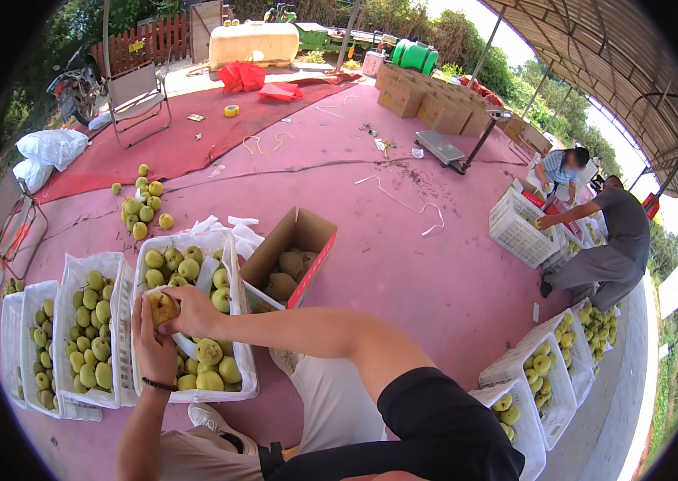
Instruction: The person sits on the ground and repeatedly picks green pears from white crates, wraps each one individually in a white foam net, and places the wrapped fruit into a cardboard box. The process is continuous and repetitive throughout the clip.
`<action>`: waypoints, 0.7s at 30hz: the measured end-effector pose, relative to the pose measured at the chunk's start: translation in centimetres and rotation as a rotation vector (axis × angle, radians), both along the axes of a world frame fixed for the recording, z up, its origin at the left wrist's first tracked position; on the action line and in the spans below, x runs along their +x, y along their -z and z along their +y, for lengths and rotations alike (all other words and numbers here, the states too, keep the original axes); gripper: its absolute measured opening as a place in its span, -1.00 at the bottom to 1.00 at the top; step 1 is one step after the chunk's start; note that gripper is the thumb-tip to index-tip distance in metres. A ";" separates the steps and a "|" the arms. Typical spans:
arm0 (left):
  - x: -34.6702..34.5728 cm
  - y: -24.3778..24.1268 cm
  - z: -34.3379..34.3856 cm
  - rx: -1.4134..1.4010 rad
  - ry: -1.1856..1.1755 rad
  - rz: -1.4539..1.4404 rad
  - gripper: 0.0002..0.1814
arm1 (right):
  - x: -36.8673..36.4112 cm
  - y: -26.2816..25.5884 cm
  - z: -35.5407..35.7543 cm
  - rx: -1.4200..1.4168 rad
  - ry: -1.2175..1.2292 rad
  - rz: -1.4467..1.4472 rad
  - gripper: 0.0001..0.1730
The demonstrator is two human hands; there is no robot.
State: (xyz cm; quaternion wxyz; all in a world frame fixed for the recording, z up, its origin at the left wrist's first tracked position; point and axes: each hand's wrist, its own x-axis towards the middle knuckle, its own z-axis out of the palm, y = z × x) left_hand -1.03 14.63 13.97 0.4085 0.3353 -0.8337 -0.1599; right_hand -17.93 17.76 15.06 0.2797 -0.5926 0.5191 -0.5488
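A yellow-brown pear (162, 307) with brownish marks is held between my two hands above a white plastic crate (247, 355). My left hand (151, 343), with a dark beaded bracelet at the wrist, supports it from the left. Gripping it from the right are the fingers of my right hand (192, 311). Green pears (208, 352) fill the lined crate below, partly hidden by my arms. White foam sleeves (244, 231) lie at the crate's far right corner. Beside it stands an open cardboard box (269, 246) with several foam-netted pears (282, 286) inside.
More pear crates (89, 330) stand to my left, and others (549, 385) at the right. Loose pears (142, 207) lie on the pink floor covering beyond. Two people (609, 240) bend over crates at right. Cardboard boxes (435, 102) and a platform scale (441, 147) stand farther back.
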 end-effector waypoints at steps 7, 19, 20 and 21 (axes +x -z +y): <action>-0.4 -1.8 1.0 -0.106 0.113 -0.018 -0.25 | -0.2 1.0 -0.2 0.409 -0.293 -0.500 -0.53; 3.6 -1.9 -4.6 0.609 0.616 0.120 0.25 | -3.7 -0.4 -1.3 0.569 -0.743 -0.796 -0.38; 3.6 -1.8 -4.4 0.642 0.577 0.118 0.23 | -3.7 -0.4 -1.3 0.599 -0.829 -0.780 -0.37; 3.6 -1.8 -4.2 0.674 0.567 0.099 0.22 | -3.7 -0.4 -1.3 0.619 -0.817 -0.820 -0.36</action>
